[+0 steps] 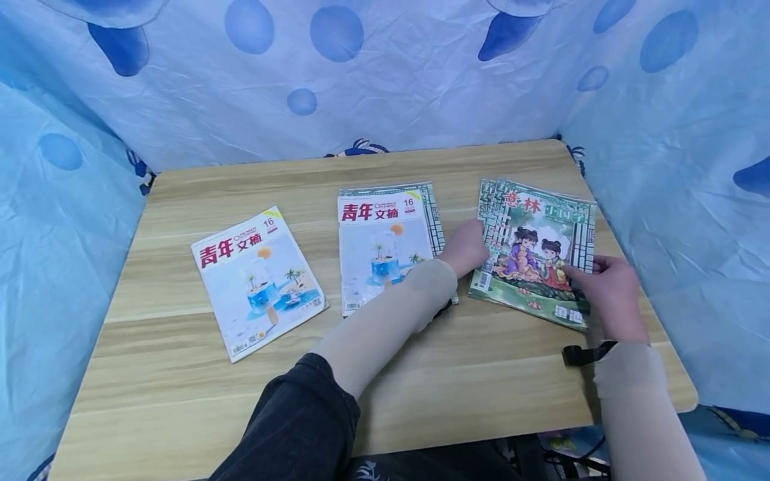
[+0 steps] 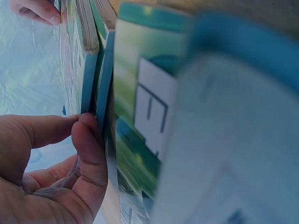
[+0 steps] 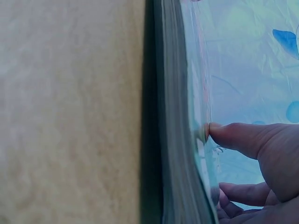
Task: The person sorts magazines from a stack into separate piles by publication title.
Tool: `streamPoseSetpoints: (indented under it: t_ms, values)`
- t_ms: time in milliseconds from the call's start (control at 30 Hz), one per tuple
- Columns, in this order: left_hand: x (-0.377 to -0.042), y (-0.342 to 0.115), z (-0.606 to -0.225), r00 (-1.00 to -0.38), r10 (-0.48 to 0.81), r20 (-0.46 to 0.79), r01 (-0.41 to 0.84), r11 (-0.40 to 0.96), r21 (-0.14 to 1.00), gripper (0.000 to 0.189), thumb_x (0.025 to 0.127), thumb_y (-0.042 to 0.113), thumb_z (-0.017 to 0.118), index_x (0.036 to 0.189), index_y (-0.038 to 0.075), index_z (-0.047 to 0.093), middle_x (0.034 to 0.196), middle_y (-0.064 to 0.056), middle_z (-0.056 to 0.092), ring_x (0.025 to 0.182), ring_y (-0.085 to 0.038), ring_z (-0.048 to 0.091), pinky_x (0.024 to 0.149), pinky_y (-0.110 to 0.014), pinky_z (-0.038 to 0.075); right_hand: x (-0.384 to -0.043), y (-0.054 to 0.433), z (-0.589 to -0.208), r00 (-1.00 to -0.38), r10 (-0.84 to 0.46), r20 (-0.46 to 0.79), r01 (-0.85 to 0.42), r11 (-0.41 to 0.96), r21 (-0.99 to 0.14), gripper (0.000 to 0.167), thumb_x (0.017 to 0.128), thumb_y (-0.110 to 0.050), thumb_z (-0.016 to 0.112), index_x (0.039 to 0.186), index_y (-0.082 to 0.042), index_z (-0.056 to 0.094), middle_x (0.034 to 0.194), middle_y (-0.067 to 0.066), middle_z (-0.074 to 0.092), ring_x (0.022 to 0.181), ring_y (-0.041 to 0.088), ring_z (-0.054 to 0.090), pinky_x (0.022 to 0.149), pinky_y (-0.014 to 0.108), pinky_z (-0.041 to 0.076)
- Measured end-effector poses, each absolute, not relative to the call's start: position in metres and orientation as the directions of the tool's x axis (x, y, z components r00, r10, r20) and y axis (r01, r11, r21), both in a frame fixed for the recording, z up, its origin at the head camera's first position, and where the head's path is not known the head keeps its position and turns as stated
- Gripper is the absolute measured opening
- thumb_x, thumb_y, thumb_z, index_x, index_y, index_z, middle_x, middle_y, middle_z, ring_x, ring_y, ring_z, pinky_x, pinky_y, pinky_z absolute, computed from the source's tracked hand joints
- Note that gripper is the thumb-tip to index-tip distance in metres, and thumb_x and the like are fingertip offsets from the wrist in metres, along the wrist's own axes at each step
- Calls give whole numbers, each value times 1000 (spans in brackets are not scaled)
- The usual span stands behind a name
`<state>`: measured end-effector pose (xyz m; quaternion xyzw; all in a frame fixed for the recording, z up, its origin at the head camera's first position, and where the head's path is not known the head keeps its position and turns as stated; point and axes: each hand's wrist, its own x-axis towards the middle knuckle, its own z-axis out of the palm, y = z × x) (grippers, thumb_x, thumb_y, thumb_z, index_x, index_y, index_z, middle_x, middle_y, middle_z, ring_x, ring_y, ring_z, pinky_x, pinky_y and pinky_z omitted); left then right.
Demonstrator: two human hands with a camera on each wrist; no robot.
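On the right of the table lies a slightly fanned stack of green magazines (image 1: pixel 532 254), its top cover showing two cartoon girls. My left hand (image 1: pixel 464 248) is at the stack's left side; in the left wrist view its thumb and bent index fingertip meet at the magazine spines (image 2: pixel 89 86). At the right edge, my right hand (image 1: pixel 610 290) grips the magazines, thumb on the top cover and fingers by the side. The right wrist view shows that thumb (image 3: pixel 233 136) against the cover, beside the page edges (image 3: pixel 175 116).
A white magazine (image 1: pixel 261 284) lies tilted at the left. Another white magazine (image 1: pixel 381 250) lies in the middle on top of green ones, partly covered by my left forearm. The wooden table (image 1: pixel 481 381) is enclosed by blue patterned curtains (image 1: pixel 391 73) at the back and sides.
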<state>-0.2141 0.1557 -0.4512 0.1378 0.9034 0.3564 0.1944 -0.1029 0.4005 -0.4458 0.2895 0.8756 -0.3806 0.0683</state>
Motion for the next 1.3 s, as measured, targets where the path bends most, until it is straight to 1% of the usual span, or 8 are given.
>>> streamPoseSetpoints:
  t_ms: [333, 433, 600, 667, 800, 900, 1000, 1300]
  values:
    - [-212, 153, -446, -890, 379, -255, 104, 712, 694, 16, 88, 3, 71, 99, 11, 63, 85, 2, 60, 74, -14, 59, 60, -24, 49, -105, 394, -438, -828, 470, -306, 551, 574, -606, 98, 93, -52, 68, 154, 11, 26, 142, 34, 45, 122, 41, 49, 99, 59, 46]
    - [-213, 149, -444, -889, 380, -254, 95, 698, 710, 15, 89, 5, 70, 102, 10, 63, 88, -1, 62, 75, -16, 59, 60, -26, 50, -106, 390, -436, -840, 472, -268, 524, 580, -623, 96, 94, -51, 67, 155, 10, 26, 140, 31, 47, 120, 39, 48, 96, 55, 48]
    - [-214, 139, -432, -908, 369, -199, 92, 637, 765, 41, 91, 8, 68, 132, 4, 62, 120, -6, 67, 88, -17, 62, 76, -23, 53, -109, 383, -429, -859, 476, -190, 467, 576, -671, 90, 94, -52, 66, 155, 4, 32, 136, 23, 48, 118, 32, 48, 91, 43, 49]
    - [-214, 134, -426, -914, 367, -174, 89, 599, 796, 49, 94, 9, 68, 141, 3, 56, 118, -10, 69, 83, -19, 64, 75, -26, 55, -109, 379, -425, -862, 478, -169, 449, 565, -692, 88, 94, -52, 66, 156, 2, 33, 138, 22, 49, 120, 32, 48, 94, 42, 49]
    - [-211, 120, -416, -926, 360, -112, 104, 530, 842, 48, 97, 13, 66, 143, 3, 54, 111, -11, 69, 73, -16, 62, 70, -25, 55, -109, 365, -417, -859, 492, -138, 413, 509, -755, 87, 93, -51, 68, 157, -3, 34, 143, 17, 48, 125, 30, 48, 102, 39, 47]
    - [-208, 106, -410, -939, 337, -67, 109, 478, 871, 48, 98, 16, 65, 144, 5, 53, 126, -10, 64, 86, -11, 63, 78, -24, 54, -111, 353, -413, -871, 482, -93, 356, 489, -796, 85, 92, -49, 71, 157, -6, 37, 144, 14, 49, 127, 28, 49, 105, 37, 45]
    - [-205, 85, -402, -950, 311, -25, 119, 437, 892, 51, 99, 18, 64, 146, 5, 50, 137, -13, 58, 99, -18, 65, 82, -28, 55, -117, 342, -408, -891, 450, -57, 302, 495, -815, 83, 92, -48, 72, 156, -6, 39, 146, 14, 50, 130, 28, 50, 107, 35, 44]
    - [-195, 16, -388, -979, 178, 94, 167, 458, 873, 52, 100, 23, 67, 147, 6, 51, 141, -9, 56, 115, -21, 60, 91, -29, 52, -123, 311, -400, -929, 370, 9, 187, 490, -851, 77, 91, -44, 75, 151, -6, 45, 145, 14, 52, 130, 30, 51, 106, 34, 44]
